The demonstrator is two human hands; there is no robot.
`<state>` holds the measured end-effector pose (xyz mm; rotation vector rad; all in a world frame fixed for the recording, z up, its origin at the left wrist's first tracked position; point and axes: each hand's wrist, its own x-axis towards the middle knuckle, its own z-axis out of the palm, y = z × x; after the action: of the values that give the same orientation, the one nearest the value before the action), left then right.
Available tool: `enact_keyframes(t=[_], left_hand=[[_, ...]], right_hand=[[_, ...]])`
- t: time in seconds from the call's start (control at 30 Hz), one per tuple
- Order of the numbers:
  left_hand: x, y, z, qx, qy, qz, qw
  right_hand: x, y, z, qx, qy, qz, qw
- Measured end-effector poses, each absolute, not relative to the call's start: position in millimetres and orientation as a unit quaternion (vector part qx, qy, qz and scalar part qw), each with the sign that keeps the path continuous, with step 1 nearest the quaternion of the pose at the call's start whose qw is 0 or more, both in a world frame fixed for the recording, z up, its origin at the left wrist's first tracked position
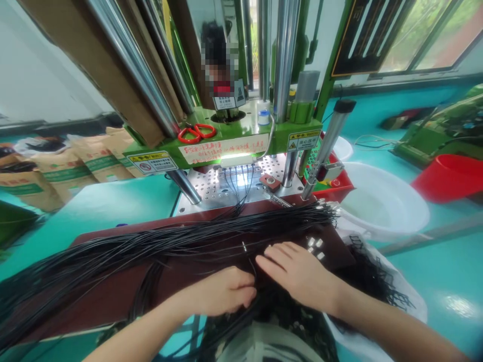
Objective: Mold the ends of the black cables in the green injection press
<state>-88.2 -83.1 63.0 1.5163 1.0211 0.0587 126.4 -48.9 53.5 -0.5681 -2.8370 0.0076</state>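
My left hand (226, 291) is closed, thumb and fingers pinched together at the near side of the brown tabletop. From its fingertips a thin black cable (253, 267) rises toward a small metallic tip (244, 246). Close by on the right, my right hand (289, 269) has its fingers stretched out toward that cable, their tips low over the tabletop. I cannot make out anything held in it. Beyond both hands a long bundle of black cables (181, 235) lies across the table, its light-coloured ends (327, 211) at the right. Several small white connectors (317, 244) lie beside my right hand.
Ahead stands a green press machine (241, 146) with a lit, perforated metal bed (204, 183). Red-handled scissors (196, 133) rest on it. At the right are a white tub (385, 196), a red bucket (449, 176) and a white bag (407, 281) with black scraps. Paper sacks (68, 166) stand left.
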Motion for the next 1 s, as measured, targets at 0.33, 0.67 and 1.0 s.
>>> enact_keyframes(t=[0.33,0.67,1.0], left_hand=[[-100,-57,61,0.852,0.507,0.091,0.091],[-117,-6,52,0.849,0.509,0.072,0.124],[-134,-3,64,0.842,0.428,0.187,0.269]], right_hand=[[97,-41,36,-0.150,-0.973,0.024,0.174],[79,-35,34,-0.085,-0.952,-0.047,0.289],[69,-44,49,-0.021,-0.923,-0.038,0.382]])
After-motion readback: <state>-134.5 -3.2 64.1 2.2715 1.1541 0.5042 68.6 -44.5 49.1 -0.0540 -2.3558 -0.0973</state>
